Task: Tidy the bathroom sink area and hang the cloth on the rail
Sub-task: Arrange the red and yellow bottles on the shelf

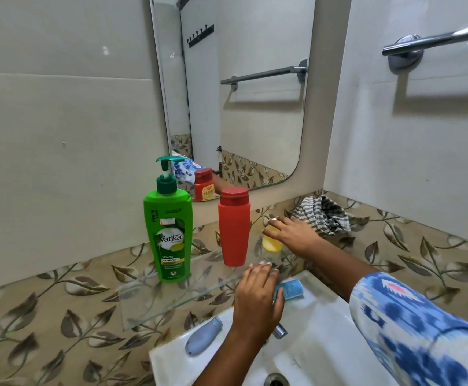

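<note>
right hand [292, 235] clamped on small yellow bottle [272, 240] | left hand [257, 296] closing on blue tube [290, 288], grip unclear | risk: forearm topples red bottle [234, 227] off glass shelf [154, 299]

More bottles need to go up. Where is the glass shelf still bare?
The glass shelf is bare left of and in front of the green shampoo bottle. It is crowded to the right: red bottle, yellow bottle under the right hand, then the cloth.

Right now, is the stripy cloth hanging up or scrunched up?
Scrunched up. The grey-and-white striped cloth lies bunched in the counter corner; the shiny metal rail above is bare.
</note>
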